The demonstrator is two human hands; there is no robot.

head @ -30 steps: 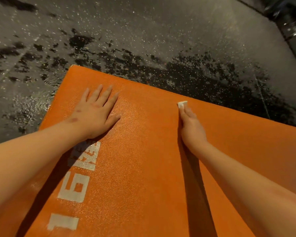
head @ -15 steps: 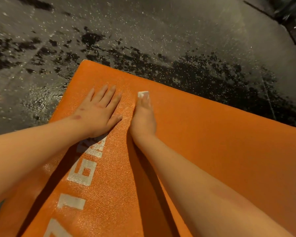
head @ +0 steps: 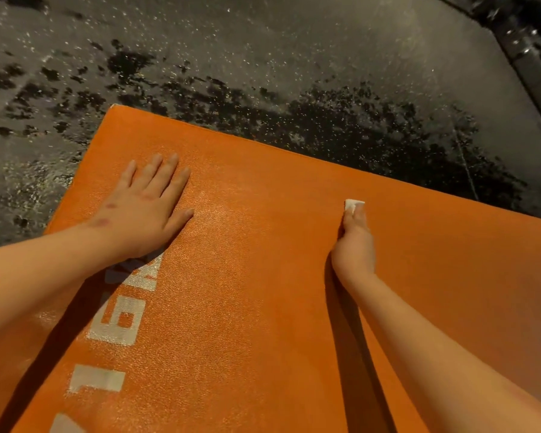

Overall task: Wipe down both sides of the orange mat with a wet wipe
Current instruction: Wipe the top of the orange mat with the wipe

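Note:
The orange mat (head: 263, 307) lies flat on the ground, with white printed characters along its left side. My left hand (head: 144, 214) rests flat on the mat near its far left corner, fingers straight and spread. My right hand (head: 355, 242) is turned on its edge near the mat's far edge. It pinches a small folded white wet wipe (head: 353, 204) at its fingertips and presses it against the mat. Only a corner of the wipe shows past the fingers.
Grey speckled pavement (head: 294, 57) with dark wet patches surrounds the mat at the back and left. A dark kerb or rail (head: 531, 67) runs along the top right corner.
My right hand slid the wipe left until it was next to my left hand, then back right along the mat's far edge. My left hand stayed planted.

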